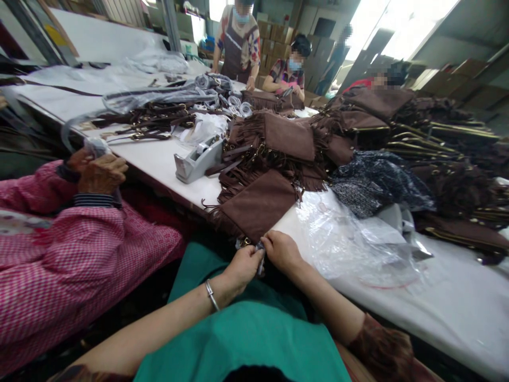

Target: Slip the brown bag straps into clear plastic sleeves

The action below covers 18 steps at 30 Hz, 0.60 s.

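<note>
A brown fringed bag (260,204) lies flat at the table's front edge, one corner pointing toward me. Just below that corner, my left hand (243,266) and my right hand (283,252) meet with fingertips closed in a pinch. Between them is a small greyish, shiny strip (260,257), partly covered by the fingers; its exact kind I cannot make out. A gold-coloured metal ring (246,242) shows at the bag's corner, beside my left fingers. More brown fringed bags (289,137) are piled right behind this one.
A tape dispenser (199,160) stands left of the bags, near plastic-wrapped straps (170,98). Clear plastic bags (358,244) and a large bag pile (445,132) lie right. A co-worker's hands (101,172) work close on my left; other people stand across the table.
</note>
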Each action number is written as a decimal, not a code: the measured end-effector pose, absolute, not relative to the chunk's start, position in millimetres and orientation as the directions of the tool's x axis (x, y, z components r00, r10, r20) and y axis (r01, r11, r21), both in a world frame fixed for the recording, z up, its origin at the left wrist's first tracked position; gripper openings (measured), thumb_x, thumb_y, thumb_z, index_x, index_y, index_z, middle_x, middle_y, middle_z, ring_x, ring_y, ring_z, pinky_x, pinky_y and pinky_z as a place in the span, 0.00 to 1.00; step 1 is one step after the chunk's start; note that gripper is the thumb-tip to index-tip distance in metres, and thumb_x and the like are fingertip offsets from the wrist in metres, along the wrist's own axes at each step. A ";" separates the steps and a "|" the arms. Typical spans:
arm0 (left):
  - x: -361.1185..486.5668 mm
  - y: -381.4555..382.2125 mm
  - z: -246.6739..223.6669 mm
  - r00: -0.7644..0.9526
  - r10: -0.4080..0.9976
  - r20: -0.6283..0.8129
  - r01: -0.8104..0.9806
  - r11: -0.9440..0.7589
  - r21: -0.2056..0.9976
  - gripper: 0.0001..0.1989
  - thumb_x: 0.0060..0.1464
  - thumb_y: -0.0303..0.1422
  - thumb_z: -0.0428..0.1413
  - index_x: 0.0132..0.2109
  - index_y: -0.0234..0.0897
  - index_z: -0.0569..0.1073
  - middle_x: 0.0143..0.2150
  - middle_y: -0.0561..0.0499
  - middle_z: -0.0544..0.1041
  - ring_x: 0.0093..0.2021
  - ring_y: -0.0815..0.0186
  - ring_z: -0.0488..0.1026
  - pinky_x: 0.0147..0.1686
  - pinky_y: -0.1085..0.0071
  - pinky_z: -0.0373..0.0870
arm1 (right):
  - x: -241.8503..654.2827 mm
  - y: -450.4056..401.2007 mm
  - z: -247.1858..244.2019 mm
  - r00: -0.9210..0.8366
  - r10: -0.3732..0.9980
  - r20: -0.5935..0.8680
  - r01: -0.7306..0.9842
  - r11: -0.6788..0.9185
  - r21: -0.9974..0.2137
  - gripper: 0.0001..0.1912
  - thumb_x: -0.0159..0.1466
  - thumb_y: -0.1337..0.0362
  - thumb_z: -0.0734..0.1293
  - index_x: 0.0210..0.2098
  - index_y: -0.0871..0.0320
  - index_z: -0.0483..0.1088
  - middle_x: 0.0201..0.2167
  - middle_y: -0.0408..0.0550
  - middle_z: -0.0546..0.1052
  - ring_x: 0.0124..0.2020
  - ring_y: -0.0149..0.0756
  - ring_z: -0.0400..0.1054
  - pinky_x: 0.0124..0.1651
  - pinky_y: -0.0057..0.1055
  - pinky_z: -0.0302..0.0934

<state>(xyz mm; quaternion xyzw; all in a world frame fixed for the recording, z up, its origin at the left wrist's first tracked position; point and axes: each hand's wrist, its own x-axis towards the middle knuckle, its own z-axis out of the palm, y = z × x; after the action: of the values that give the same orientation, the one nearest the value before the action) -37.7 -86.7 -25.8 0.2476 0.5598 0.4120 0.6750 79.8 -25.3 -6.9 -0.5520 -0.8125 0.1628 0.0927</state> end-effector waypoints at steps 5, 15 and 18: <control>-39.8 -91.6 -24.5 0.115 0.804 -0.583 -0.250 0.592 0.766 0.13 0.54 0.43 0.54 0.35 0.37 0.64 0.25 0.58 0.65 0.22 0.74 0.64 0.22 0.76 0.64 | 85.6 -27.6 -9.8 -0.416 0.907 -0.069 0.844 0.357 -0.400 0.12 0.64 0.62 0.62 0.27 0.57 0.72 0.27 0.47 0.77 0.28 0.33 0.67 0.31 0.28 0.51; -44.8 -92.5 -19.6 0.144 0.759 -0.635 -0.215 0.651 0.728 0.10 0.55 0.42 0.50 0.36 0.40 0.62 0.21 0.63 0.56 0.15 0.77 0.49 0.18 0.77 0.40 | 115.5 -30.2 -10.0 -0.687 0.676 0.266 0.518 0.712 -0.474 0.15 0.64 0.70 0.61 0.50 0.56 0.71 0.48 0.54 0.73 0.47 0.38 0.67 0.49 0.32 0.60; -46.5 -93.5 -20.2 0.153 0.777 -0.611 -0.212 0.629 0.748 0.11 0.54 0.43 0.51 0.36 0.40 0.63 0.20 0.63 0.55 0.16 0.76 0.48 0.19 0.76 0.41 | 115.9 -29.2 -12.6 -0.784 0.556 0.276 0.436 0.810 -0.391 0.17 0.64 0.72 0.61 0.50 0.54 0.71 0.47 0.53 0.74 0.46 0.39 0.66 0.49 0.35 0.60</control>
<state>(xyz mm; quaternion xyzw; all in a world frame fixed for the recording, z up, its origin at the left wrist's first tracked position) -46.5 -93.5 -20.2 0.2563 0.5514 0.3459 0.7146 115.9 -29.2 -12.6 -0.2661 -0.9317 0.1549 0.1924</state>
